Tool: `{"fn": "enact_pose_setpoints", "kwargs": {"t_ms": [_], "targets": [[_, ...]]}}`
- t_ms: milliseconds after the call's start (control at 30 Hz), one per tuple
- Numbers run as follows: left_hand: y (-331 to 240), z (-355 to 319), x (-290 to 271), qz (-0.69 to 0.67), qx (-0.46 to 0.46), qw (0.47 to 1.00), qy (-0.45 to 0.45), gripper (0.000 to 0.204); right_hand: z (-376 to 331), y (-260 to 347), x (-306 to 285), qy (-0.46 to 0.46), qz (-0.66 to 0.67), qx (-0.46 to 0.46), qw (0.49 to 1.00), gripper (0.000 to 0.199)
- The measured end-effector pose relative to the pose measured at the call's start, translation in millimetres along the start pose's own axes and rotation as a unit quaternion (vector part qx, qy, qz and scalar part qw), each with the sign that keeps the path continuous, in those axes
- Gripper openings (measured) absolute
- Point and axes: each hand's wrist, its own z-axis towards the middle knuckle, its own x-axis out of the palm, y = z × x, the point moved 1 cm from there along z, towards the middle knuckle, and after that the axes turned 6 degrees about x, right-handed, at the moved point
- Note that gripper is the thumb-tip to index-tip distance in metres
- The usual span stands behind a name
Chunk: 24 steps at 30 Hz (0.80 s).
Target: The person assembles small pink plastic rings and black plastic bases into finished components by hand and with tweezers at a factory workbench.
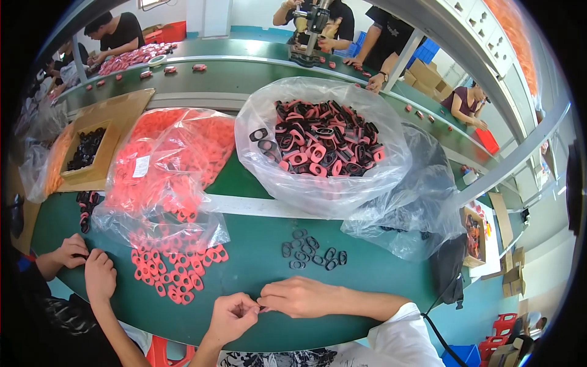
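Near the table's front edge, my left hand (pixel 234 319) and my right hand (pixel 298 298) meet with fingers pinched together. Between the fingertips a small dark and pink plastic part (pixel 263 309) shows; the fingers hide most of it. Ahead of my right hand lie several loose black oval rings (pixel 313 251). To the left of my hands spreads a pile of flat red-pink oval pieces with holes (pixel 173 272), spilling from a clear plastic bag (pixel 162 229). Beyond the black rings stands a wide plastic-lined tub (pixel 257 174) heaped with joined black and pink parts (pixel 327 137).
At the left, a co-worker's hands (pixel 92 266) work close by on the same green table (pixel 244 257). A yellow bin (pixel 92 171) of black parts sits on cardboard. Behind runs a conveyor (pixel 214 76) with people beside it. A metal post (pixel 520 156) slants at right.
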Motion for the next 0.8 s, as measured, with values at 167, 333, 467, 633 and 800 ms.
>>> {"fn": "enact_pose_setpoints", "kwargs": {"t_ms": [167,333,467,633,800], "targets": [[3,-6,1,-0.009,-0.035,0.998,-0.044,0.010,-1,2,6,-0.026,-0.073,-0.040,0.996,0.015],[-3,8,9,0.063,0.042,0.997,-0.036,0.009,-1,-2,-11,-0.013,-0.106,-0.033,0.994,0.027],[-8,22,9,0.117,0.051,0.986,-0.108,0.004,5,7,-14,-0.052,-0.106,-0.040,0.992,0.022],[-25,3,3,0.008,0.087,0.989,-0.122,0.008,8,1,-20,-0.090,0.007,0.000,0.996,0.024],[-38,6,5,0.180,0.144,0.972,-0.050,0.012,4,3,-24,-0.090,0.044,0.033,0.994,0.024]]}}
